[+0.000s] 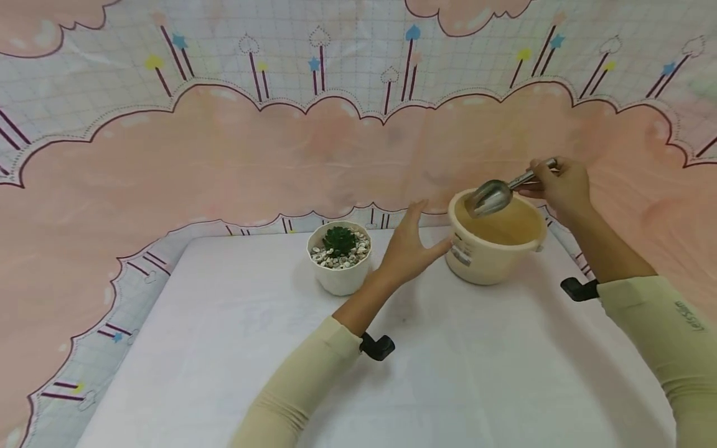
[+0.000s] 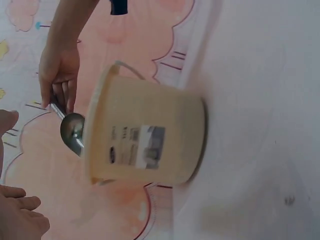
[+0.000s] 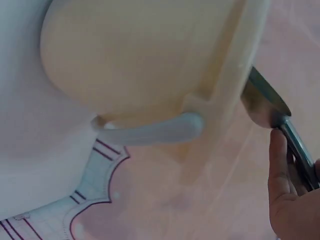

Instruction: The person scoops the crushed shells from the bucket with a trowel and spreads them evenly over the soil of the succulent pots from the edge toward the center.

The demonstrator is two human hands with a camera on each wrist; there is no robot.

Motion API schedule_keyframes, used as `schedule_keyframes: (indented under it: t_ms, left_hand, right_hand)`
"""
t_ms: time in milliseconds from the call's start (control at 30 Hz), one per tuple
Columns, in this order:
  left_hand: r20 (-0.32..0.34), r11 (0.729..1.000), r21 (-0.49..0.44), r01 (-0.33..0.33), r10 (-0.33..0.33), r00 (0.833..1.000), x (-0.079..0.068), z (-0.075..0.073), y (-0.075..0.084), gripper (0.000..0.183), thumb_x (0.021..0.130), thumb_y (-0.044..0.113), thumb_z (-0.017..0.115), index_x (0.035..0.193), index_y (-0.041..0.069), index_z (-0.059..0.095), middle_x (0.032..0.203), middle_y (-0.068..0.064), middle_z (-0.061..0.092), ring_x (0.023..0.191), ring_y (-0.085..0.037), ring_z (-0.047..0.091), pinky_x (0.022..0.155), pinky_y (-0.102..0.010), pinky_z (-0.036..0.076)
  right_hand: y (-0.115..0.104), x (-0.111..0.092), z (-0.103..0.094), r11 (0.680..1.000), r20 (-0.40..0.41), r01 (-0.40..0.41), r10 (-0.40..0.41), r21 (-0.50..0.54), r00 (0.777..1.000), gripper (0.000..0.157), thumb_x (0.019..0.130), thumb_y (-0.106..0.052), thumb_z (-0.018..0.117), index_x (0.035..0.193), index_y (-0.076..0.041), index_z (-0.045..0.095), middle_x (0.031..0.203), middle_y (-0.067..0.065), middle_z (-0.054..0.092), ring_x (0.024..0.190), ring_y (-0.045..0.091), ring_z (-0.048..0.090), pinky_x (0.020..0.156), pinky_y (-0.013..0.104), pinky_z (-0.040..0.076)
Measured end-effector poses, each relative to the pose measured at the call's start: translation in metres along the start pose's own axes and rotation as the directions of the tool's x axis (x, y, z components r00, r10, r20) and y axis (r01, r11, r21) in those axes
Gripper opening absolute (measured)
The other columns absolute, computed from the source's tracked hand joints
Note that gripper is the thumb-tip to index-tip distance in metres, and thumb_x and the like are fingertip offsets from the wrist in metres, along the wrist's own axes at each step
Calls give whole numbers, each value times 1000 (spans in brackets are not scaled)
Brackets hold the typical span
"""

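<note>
My right hand (image 1: 566,190) grips the handle of a metal scoop (image 1: 492,198), its bowl tilted down over the mouth of a cream plastic bucket (image 1: 487,264). In the right wrist view the bowl of the scoop (image 3: 265,102) shows at the bucket's rim. My left hand (image 1: 411,249) is between the bucket and a white pot (image 1: 340,280), fingers and thumb spread, holding nothing. Its thumb tip overlaps the bucket's side in the head view. A dark green succulent (image 1: 338,241) grows among pale pebbles in the pot. Most of the bucket's inside is hidden.
A white cloth (image 1: 448,373) covers the table. Behind it hangs a pink backdrop (image 1: 252,168) with scalloped edges and candle drawings. The bucket has a pale handle (image 3: 155,131) folded down its side and a printed label (image 2: 150,146).
</note>
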State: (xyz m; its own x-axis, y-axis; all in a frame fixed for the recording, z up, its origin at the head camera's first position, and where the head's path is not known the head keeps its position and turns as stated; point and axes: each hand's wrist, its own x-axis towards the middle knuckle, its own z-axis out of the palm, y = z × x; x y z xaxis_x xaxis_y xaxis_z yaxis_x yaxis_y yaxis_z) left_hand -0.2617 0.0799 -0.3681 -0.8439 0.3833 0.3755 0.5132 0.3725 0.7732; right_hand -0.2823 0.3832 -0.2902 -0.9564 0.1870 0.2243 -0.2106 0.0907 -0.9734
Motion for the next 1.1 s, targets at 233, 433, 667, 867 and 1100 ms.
schedule_keyframes:
  t_ms: [233,433,667,867,1100]
  left_hand:
    - [96,1000,-14,13,-12,995,29,41,-9,87,94,40,81,162,10,36,161,-7,42,147,-21,42,117,-45,39]
    - [137,998,43,43,-49,989,41,58,-16,95,91,45,83,163,9,32,159,-7,41,139,-20,50,109,-41,48]
    - [133,983,164,79,-102,986,40,66,-22,108,90,53,82,168,10,20,171,-4,27,145,-24,47,108,-41,49]
    - [121,969,228,90,-120,985,37,68,-26,111,88,59,81,169,12,22,172,-4,26,145,-25,47,108,-42,49]
    - [97,961,269,64,-93,991,41,70,-25,110,86,63,80,168,12,26,171,-4,29,146,-22,46,107,-39,50]
  right_hand:
    - [19,22,0,912,102,51,-11,-407,995,33,111,-21,55,118,11,57,88,-1,75,75,4,74,74,24,61]
    - [26,34,15,751,264,190,-21,-632,964,33,111,-22,55,118,9,63,105,27,71,91,31,76,78,29,61]
    - [46,40,26,725,405,229,75,-650,911,21,111,-12,56,114,6,66,105,23,71,100,43,72,90,48,59]
    - [56,39,27,711,460,245,124,-659,879,19,109,-9,59,115,8,67,104,24,72,98,43,73,88,49,60]
    - [52,42,16,692,466,245,148,-679,872,19,110,-9,58,113,8,65,106,25,72,100,46,72,86,44,61]
